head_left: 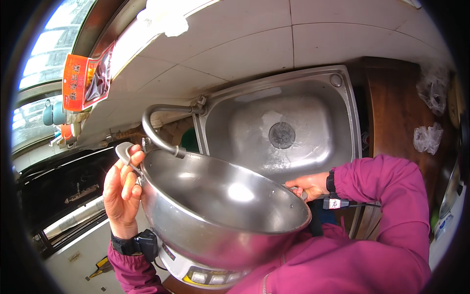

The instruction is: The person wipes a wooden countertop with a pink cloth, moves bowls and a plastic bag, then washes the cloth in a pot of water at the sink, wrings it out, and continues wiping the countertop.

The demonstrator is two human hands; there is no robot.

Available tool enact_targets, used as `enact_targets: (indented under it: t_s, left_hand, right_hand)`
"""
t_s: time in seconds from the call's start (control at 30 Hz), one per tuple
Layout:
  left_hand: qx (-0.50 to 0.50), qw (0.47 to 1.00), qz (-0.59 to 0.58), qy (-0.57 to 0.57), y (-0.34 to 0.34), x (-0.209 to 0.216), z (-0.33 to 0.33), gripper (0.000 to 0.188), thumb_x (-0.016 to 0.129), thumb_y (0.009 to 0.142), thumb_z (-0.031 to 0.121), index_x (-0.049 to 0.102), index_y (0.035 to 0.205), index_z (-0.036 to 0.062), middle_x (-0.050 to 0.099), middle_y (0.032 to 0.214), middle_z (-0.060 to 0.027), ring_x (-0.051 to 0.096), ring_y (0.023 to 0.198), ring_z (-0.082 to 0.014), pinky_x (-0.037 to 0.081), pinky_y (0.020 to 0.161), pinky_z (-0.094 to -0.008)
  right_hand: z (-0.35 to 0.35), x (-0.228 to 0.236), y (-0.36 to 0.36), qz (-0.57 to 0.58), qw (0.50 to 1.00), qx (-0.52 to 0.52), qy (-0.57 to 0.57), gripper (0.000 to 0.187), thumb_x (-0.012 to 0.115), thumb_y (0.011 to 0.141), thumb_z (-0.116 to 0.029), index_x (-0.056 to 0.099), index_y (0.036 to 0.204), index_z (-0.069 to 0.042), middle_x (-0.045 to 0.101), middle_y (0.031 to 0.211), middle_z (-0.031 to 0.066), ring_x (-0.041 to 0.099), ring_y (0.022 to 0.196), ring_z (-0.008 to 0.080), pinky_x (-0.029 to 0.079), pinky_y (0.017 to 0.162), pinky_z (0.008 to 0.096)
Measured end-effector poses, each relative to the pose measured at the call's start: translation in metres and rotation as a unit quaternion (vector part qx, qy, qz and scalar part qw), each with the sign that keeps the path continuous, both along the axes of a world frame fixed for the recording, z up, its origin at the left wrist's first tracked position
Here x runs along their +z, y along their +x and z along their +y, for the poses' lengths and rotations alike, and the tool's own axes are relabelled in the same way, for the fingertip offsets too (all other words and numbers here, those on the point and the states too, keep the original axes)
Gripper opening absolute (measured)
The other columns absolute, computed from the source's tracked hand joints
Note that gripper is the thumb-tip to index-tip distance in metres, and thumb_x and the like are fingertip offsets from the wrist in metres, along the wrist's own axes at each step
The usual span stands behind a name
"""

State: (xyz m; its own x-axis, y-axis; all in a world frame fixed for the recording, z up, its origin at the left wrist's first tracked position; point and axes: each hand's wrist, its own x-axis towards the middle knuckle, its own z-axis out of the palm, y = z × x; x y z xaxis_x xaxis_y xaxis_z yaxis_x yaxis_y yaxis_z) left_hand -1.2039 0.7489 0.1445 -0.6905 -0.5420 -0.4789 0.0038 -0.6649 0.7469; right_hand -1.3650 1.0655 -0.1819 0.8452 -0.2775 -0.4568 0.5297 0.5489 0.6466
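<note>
A large stainless steel wok [215, 196] with two loop handles is tilted in front of me, its bowl open toward the sink. My left hand [122, 188] is closed round the grey handle [123, 153] on its left side. At the right rim, my right hand [311, 185] grips the opposite handle [304, 195], partly hidden by the fingers. The curved metal faucet [154, 128] ends just over the wok's far left rim. No food shows inside the wok; a bright reflection lies on its inner wall.
Behind the wok sits a stainless sink [350, 122] with a round drain [282, 135]. A white appliance with buttons [215, 277] is below the wok. Crumpled clear plastic bags [427, 138] lie on the brown wooden surface [396, 117] at right. A red-orange packet [78, 83] stands near the window.
</note>
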Motion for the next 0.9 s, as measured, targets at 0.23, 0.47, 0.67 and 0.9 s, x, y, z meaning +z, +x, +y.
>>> enact_targets:
  t_s: [0.23, 0.47, 0.67, 0.9]
  left_hand:
    - [0.020, 1.000, -0.024, -0.004, -0.011, 0.006, 0.009, 0.052, 0.034, 0.100, 0.019, 0.017, 0.138, -0.0125, 0.042, 0.134, -0.0276, 0.039, 0.052, -0.0058, 0.055, 0.066, -0.0299]
    - [0.025, 1.000, -0.001, -0.006, 0.011, 0.017, 0.017, 0.053, 0.036, 0.101, 0.023, 0.021, 0.136, -0.0144, 0.048, 0.128, -0.0262, 0.042, 0.054, -0.0051, 0.055, 0.067, -0.0294]
    - [0.045, 0.998, 0.036, 0.037, 0.054, 0.019, 0.036, 0.053, 0.042, 0.099, 0.026, 0.030, 0.133, -0.0131, 0.058, 0.112, -0.0180, 0.047, 0.057, -0.0062, 0.052, 0.071, -0.0264]
    - [0.049, 0.995, 0.068, 0.055, 0.080, -0.009, 0.042, 0.050, 0.045, 0.098, 0.025, 0.036, 0.132, -0.0096, 0.058, 0.104, -0.0114, 0.044, 0.058, -0.0057, 0.046, 0.065, -0.0241]
  right_hand:
    - [0.005, -0.004, 0.002, 0.011, 1.000, 0.013, -0.023, 0.024, 0.042, 0.099, -0.020, 0.049, 0.087, -0.002, 0.045, 0.062, -0.0011, 0.040, 0.047, 0.0063, 0.036, 0.040, 0.0164]
    - [0.003, 0.021, -0.037, 0.072, 0.997, -0.009, 0.004, 0.020, 0.045, 0.098, -0.019, 0.050, 0.085, -0.004, 0.043, 0.061, -0.0034, 0.038, 0.048, 0.0048, 0.036, 0.044, 0.0184]
    - [-0.006, 0.079, -0.109, 0.227, 0.974, -0.005, -0.027, 0.031, 0.042, 0.099, -0.023, 0.039, 0.071, -0.008, 0.035, 0.055, -0.0048, 0.033, 0.043, 0.0063, 0.038, 0.045, 0.0233]
    - [-0.020, 0.157, -0.158, 0.481, 0.875, 0.016, -0.047, 0.031, 0.041, 0.099, -0.025, 0.039, 0.073, -0.009, 0.037, 0.053, -0.0020, 0.035, 0.038, 0.0082, 0.041, 0.045, 0.0269]
